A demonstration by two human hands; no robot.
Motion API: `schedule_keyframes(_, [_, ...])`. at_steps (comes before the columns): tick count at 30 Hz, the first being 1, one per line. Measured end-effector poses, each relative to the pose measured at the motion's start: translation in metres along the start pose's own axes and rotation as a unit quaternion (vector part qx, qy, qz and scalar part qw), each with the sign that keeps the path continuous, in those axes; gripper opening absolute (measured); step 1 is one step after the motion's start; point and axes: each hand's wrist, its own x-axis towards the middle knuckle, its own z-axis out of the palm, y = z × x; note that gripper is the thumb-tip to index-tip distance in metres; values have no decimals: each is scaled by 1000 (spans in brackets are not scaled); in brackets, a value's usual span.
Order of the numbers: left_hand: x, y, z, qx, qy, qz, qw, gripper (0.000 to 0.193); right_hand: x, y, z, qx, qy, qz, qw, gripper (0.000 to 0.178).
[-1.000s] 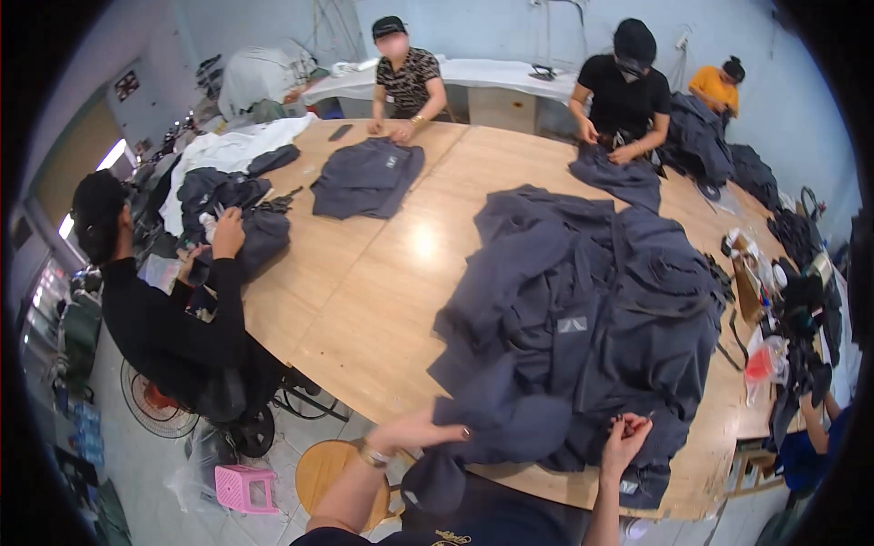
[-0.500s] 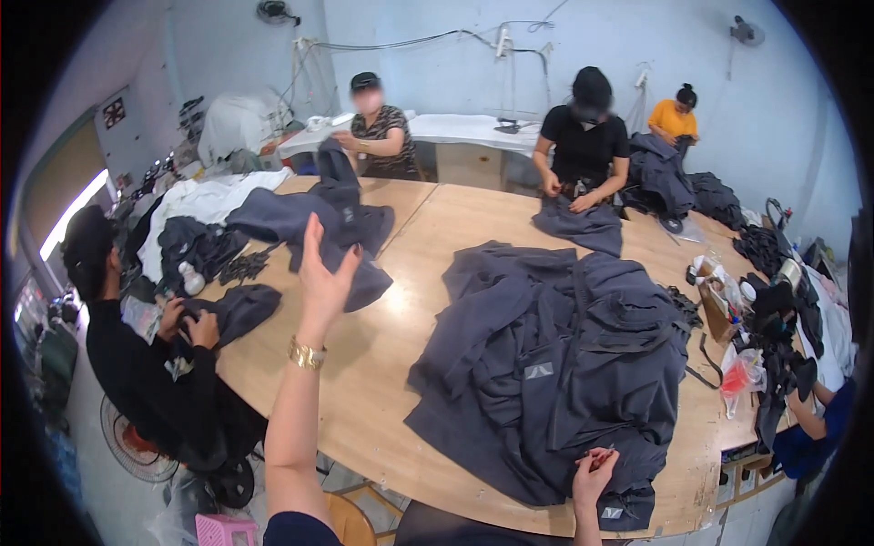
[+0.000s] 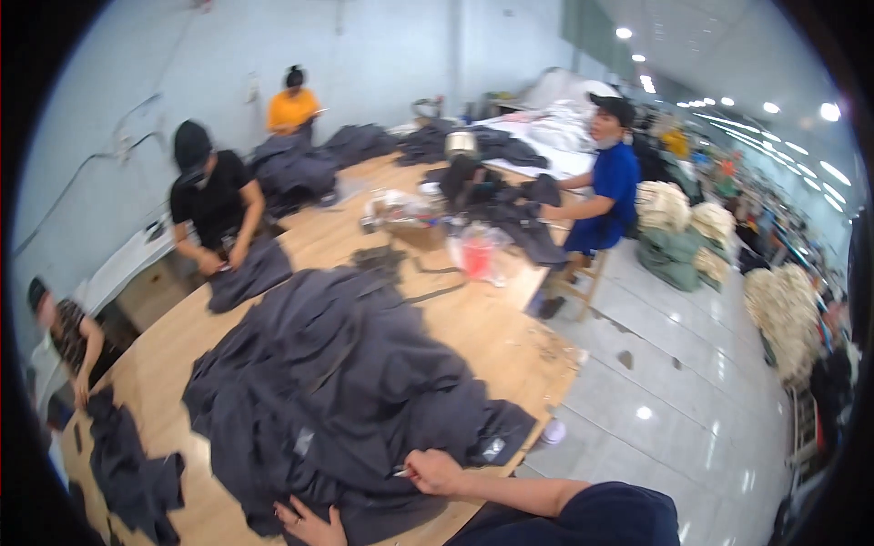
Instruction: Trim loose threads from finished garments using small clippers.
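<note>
A dark grey garment (image 3: 364,355), probably a jacket, lies bunched up on the wooden table in front of me. It bears small shiny silver patches, one of them at its right end. My left hand (image 3: 311,526) rests on the near edge of the cloth, fingers spread, with a ring on one finger. To its right, my right hand (image 3: 434,472) is closed against the same garment. A small pale tip sticks out from its fingers; blur keeps me from telling what it is.
Across the wooden table (image 3: 533,359) lie dark straps, a clear bag (image 3: 478,253) with something red, and more dark garments (image 3: 137,478). Co-workers handle cloth at the left and the far side; one in blue (image 3: 605,196) sits at the right. Pale bundles (image 3: 665,207) stand on the tiled floor.
My view has swung to the right. My left hand, raised in the air before, has come down onto the garment. The right hand remains closed at the garment's near side.
</note>
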Motion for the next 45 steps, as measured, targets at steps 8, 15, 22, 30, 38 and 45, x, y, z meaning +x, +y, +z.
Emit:
schedule_keyframes(8, [7,27,-37,-6,-104,-74,992,79,-1,-6,-2,6,-38,-18,999,21])
schedule_keyframes(15, [7,32,-36,-8,-105,-93,990,79,-2,-5,-4,-23,-66,-20,997,21])
schedule_keyframes(22, [3,18,-17,-3,-68,-78,995,81,-2,-1,0,-8,-81,-20,997,18])
schedule_keyframes(30, [5,20,-21,-10,-58,-64,996,80,-2,-3,1,-5,-70,-25,997,18])
schedule_keyframes(38, [6,26,-24,-6,-69,-81,994,78,1,-2,0,-19,-56,-28,998,24])
schedule_keyframes(45, [6,29,-29,-8,-80,-84,993,78,0,-4,-3,9,-67,-26,997,24])
